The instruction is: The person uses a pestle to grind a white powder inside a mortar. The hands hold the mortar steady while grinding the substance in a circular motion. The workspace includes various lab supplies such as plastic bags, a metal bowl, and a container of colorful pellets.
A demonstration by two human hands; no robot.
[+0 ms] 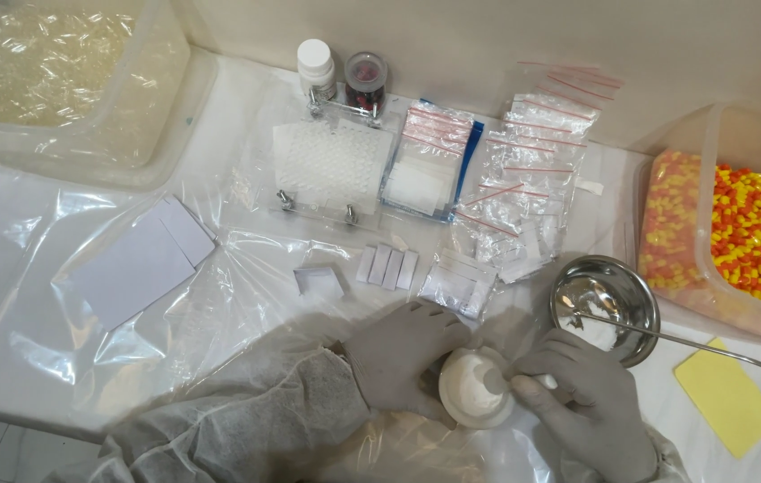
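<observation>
Okay, your left hand [403, 353] cups the white mortar [476, 386] at the table's near edge, fingers curled on it; your right hand [582, 398] is fisted around the white pestle [501, 383] inside it, steel bowl [606, 302] just beside.

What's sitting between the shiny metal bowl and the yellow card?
In the head view, a thin metal rod lies between them. It rests on the metal bowl and its far end reaches the table just above the yellow card.
</observation>
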